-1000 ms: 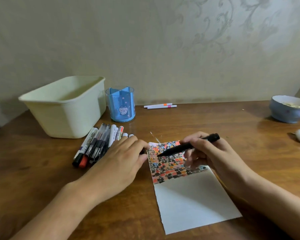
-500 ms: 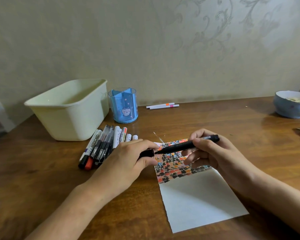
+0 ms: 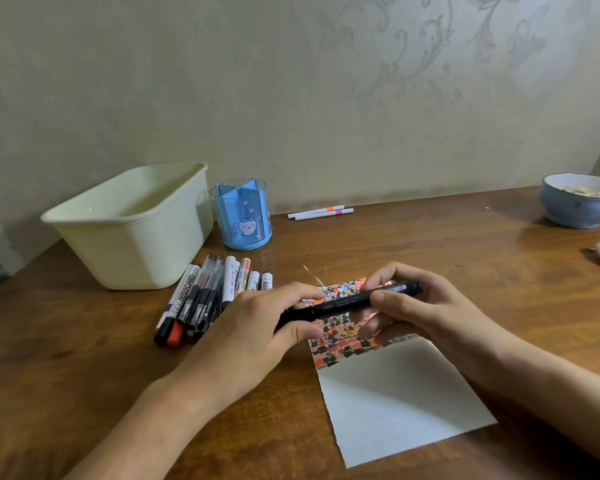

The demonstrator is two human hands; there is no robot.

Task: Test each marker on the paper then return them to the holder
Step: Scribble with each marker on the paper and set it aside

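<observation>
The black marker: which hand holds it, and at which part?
Both: the left hand grips the black marker at its cap end, the right hand its barrel.

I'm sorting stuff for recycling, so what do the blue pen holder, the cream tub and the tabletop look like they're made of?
Blue pen holder: most likely translucent plastic, glossy; its inner dividers show through the wall.
Cream tub: probably opaque molded plastic with a soft sheen, rounded corners and a rolled rim.
Tabletop: brown wood grain under a shiny finish that reflects light; solid wood, veneer or laminate cannot be told apart here.
</observation>
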